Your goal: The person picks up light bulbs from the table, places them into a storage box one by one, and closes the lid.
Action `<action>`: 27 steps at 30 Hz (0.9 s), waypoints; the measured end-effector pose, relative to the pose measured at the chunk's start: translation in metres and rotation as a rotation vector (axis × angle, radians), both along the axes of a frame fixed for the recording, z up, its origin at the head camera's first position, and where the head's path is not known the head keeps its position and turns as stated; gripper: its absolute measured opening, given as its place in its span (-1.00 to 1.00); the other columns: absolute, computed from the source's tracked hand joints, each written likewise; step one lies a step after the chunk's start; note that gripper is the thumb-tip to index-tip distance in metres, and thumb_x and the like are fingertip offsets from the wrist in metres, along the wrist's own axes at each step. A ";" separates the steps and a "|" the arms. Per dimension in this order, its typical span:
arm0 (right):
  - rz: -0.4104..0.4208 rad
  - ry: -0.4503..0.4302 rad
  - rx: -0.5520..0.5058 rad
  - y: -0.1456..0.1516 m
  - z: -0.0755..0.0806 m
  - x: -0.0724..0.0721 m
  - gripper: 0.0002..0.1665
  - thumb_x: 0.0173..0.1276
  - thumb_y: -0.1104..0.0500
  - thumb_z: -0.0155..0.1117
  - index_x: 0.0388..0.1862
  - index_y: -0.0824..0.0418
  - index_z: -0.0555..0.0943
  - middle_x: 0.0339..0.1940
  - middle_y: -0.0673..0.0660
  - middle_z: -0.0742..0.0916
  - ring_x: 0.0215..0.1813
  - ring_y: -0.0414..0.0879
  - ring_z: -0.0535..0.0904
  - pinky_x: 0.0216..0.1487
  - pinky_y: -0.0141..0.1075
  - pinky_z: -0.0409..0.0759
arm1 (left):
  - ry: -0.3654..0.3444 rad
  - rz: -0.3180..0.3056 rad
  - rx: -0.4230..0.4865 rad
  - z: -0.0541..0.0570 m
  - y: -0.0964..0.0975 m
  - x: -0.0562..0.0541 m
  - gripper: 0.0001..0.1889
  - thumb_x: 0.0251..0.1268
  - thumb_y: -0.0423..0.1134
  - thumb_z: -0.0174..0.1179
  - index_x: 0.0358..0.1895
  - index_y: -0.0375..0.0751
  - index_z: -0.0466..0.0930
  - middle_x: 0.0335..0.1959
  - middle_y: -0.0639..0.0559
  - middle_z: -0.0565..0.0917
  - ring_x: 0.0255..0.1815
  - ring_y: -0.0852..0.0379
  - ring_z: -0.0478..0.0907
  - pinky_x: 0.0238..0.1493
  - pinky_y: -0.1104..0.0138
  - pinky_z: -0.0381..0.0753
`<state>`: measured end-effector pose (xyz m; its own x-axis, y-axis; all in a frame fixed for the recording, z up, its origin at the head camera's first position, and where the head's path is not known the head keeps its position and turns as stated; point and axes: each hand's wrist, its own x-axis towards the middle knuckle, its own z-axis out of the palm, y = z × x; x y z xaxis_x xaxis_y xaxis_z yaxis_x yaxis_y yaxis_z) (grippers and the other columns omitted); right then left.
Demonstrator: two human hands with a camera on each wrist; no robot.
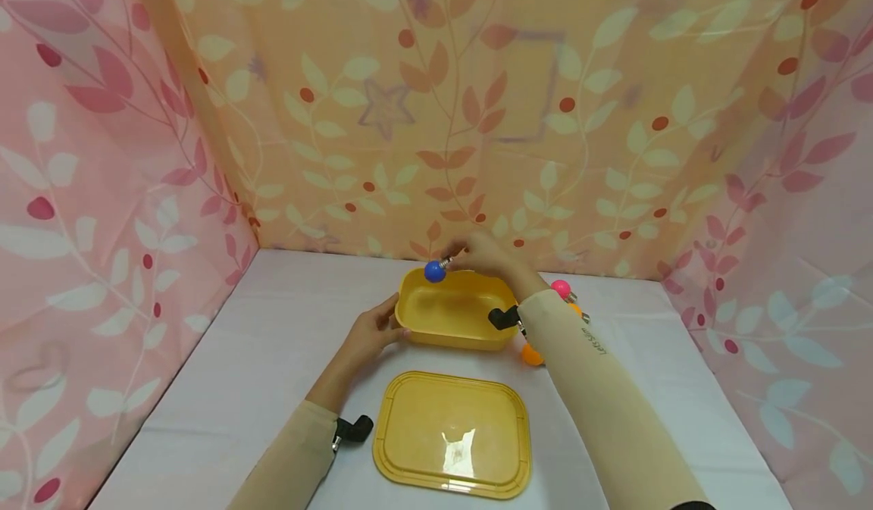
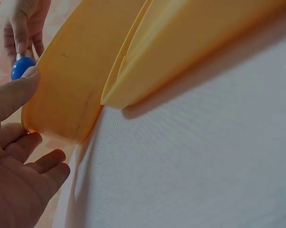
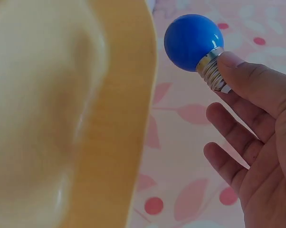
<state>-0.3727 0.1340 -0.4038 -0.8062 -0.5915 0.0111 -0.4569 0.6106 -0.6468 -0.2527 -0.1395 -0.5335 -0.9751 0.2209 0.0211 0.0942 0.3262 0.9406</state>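
Note:
In the head view, my right hand point(image 1: 484, 256) is over the far rim of a yellow plastic container point(image 1: 453, 339). Its thumb and index finger pinch a blue light bulb point(image 3: 193, 42) by the silver screw base, the round end pointing out beyond the fingertips. The remaining fingers point(image 3: 233, 128) are spread loosely behind the bulb. My left hand point(image 1: 368, 336) holds the container at its left end, thumb on one side and fingers on the other. Nearer to me, the matching yellow lid point(image 1: 452, 434) lies flat on the white cloth.
Right of the container, partly behind my right forearm, lie a pink bulb point(image 1: 561, 289), an orange bulb point(image 1: 533, 355) and another orange one point(image 1: 576, 309). Leaf-patterned curtains point(image 1: 436, 116) enclose the white-covered table point(image 1: 225, 389) at the back and both sides.

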 end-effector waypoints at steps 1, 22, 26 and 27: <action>0.006 0.017 0.010 -0.003 -0.001 0.000 -0.77 0.35 0.08 0.48 -0.02 -0.05 0.80 -0.08 -0.16 0.81 0.10 -0.05 0.66 0.20 -0.08 0.64 | 0.002 -0.001 0.001 0.000 0.000 0.000 -0.07 0.21 -0.01 0.50 0.62 0.11 0.20 0.57 0.02 0.33 0.59 -0.06 0.24 0.58 0.06 0.25; 0.057 -0.021 0.028 -0.029 -0.046 -0.008 -0.77 0.32 0.13 0.52 -0.08 0.13 0.78 -0.15 -0.06 0.79 0.01 -0.07 0.62 0.21 -0.17 0.63 | 0.016 -0.002 0.000 -0.001 0.003 0.001 -0.13 0.28 -0.15 0.46 0.62 0.05 0.20 0.57 -0.01 0.35 0.60 -0.10 0.22 0.59 -0.02 0.20; 0.043 -0.030 0.030 -0.033 -0.051 -0.007 -0.77 0.30 0.10 0.54 -0.09 0.12 0.78 -0.13 -0.07 0.77 0.03 -0.07 0.62 0.24 -0.17 0.64 | 0.019 0.003 0.002 -0.001 0.002 0.001 -0.13 0.27 -0.14 0.47 0.61 0.04 0.22 0.56 -0.03 0.36 0.60 -0.12 0.21 0.59 -0.05 0.19; 0.042 -0.024 0.033 -0.034 -0.052 -0.007 -0.77 0.30 0.09 0.54 -0.10 0.10 0.78 -0.13 -0.07 0.77 0.03 -0.08 0.63 0.24 -0.17 0.64 | 0.018 0.005 0.001 -0.001 0.002 0.001 -0.13 0.26 -0.13 0.47 0.61 0.04 0.23 0.56 -0.03 0.36 0.60 -0.12 0.21 0.60 -0.05 0.19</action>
